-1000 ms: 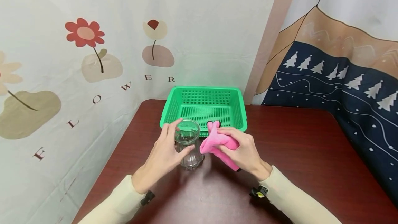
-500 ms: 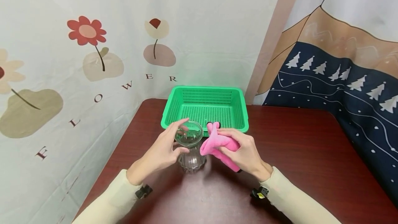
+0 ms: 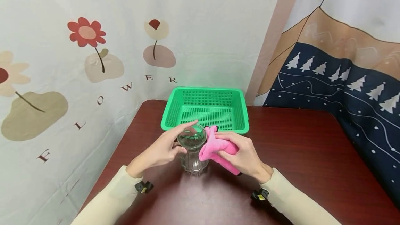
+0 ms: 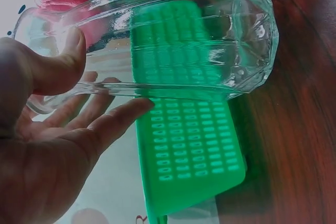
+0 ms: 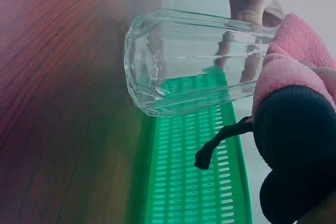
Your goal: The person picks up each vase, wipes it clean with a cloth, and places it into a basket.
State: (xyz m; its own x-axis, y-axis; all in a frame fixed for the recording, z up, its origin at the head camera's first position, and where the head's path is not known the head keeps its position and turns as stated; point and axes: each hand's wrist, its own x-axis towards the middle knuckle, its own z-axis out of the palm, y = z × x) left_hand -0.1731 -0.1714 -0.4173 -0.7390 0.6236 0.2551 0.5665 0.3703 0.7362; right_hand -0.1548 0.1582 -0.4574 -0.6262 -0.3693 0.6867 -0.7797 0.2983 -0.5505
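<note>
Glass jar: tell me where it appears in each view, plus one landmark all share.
Head: the glass jar is below centre, between left hand and right hand.
Left wrist: across the upper half, sideways, base toward the right.
Right wrist: upper middle, sideways, base toward the left, mouth end behind the pink cloth.
Shared landmark: the green basket.

Left hand (image 3: 159,150): around jar (image 3: 193,162) neck
Right hand (image 3: 245,153): grips pink cloth (image 3: 215,147), right of jar
Jar: glass, upright on table (image 3: 300,148)
Basket (image 3: 206,114): green, far, beyond jar
Backdrop (image 3: 218,27): flowers left, trees right
</note>
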